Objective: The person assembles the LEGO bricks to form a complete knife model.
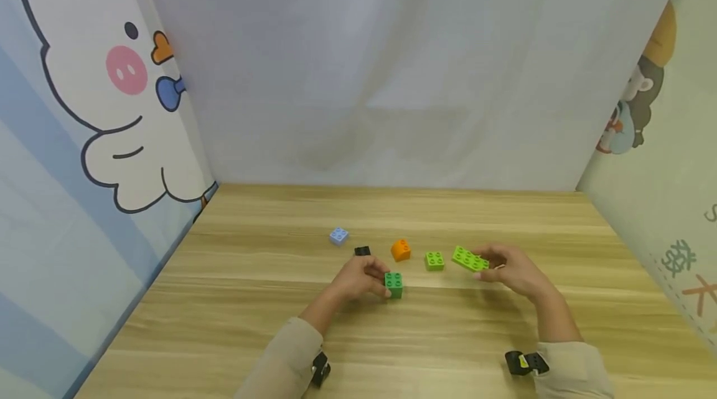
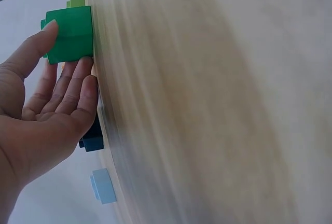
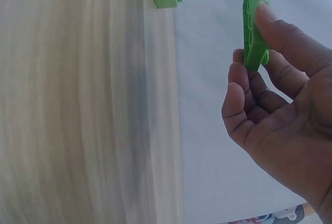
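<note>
My left hand (image 1: 361, 279) pinches a tall dark-green toy brick (image 1: 393, 286) between thumb and fingers. In the left wrist view this green brick (image 2: 71, 36) stands at the tabletop, the thumb on its near face. To the right, my right hand (image 1: 515, 271) grips one end of a light-green brick with two rows of studs (image 1: 469, 259). The right wrist view shows that light-green brick (image 3: 254, 27) held up off the table, its hollow underside partly visible. A small light-green square brick (image 1: 434, 261) sits on the table between the hands.
An orange brick (image 1: 400, 250) with a sloped side lies behind the dark-green one. Just beyond the left hand is a black brick (image 1: 363, 251), partly covered by it. A light-blue brick (image 1: 338, 236) lies farther back on the wooden table (image 1: 269, 212). Cloth walls (image 1: 364, 75) stand around the table.
</note>
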`<state>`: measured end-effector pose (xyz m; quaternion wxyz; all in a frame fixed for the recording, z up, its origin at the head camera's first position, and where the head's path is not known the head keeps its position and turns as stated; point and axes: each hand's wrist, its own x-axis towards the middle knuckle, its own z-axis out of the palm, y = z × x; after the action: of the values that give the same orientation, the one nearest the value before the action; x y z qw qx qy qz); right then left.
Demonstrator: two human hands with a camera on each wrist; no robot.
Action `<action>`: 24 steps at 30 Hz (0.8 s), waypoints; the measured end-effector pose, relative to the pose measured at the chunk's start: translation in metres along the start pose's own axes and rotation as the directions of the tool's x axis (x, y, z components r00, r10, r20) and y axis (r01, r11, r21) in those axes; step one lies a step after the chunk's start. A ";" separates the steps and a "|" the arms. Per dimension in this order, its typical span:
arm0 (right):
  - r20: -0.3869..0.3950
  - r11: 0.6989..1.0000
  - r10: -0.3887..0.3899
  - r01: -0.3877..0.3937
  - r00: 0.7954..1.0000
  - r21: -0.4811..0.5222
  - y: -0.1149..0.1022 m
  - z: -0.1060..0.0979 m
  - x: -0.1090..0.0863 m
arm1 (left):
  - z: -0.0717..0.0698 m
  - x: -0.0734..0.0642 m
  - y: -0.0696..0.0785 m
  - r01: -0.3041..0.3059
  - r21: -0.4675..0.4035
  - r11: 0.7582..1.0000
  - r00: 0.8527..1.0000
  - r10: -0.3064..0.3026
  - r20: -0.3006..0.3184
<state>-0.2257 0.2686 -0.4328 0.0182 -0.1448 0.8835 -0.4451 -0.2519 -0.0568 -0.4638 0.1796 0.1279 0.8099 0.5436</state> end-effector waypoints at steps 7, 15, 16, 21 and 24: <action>0.048 0.999 -0.016 0.015 0.999 0.039 -0.006 0.011 0.006 | -0.001 -0.001 0.000 0.005 0.000 1.000 1.000 -0.005 -0.001; 0.078 0.999 -0.025 0.021 0.997 0.047 -0.009 0.025 0.015 | 0.000 0.002 -0.003 -0.006 -0.020 1.000 1.000 0.007 0.013; 0.082 0.999 -0.028 0.024 0.996 0.049 -0.009 0.027 0.016 | 0.000 0.002 -0.004 -0.006 -0.022 1.000 1.000 0.006 0.014; 0.096 0.997 -0.045 0.040 0.994 0.059 -0.012 0.033 0.021 | 0.000 0.004 -0.005 -0.001 -0.036 0.999 1.000 0.002 0.010; 0.107 0.996 -0.066 0.060 0.992 0.062 -0.025 0.036 0.020 | -0.001 0.006 -0.005 0.008 -0.040 0.999 1.000 -0.008 0.002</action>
<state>-0.2335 0.2211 -0.4325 0.0565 -0.1960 0.8628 -0.4626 -0.2576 -0.0572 -0.4688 0.1848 0.1215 0.7992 0.5588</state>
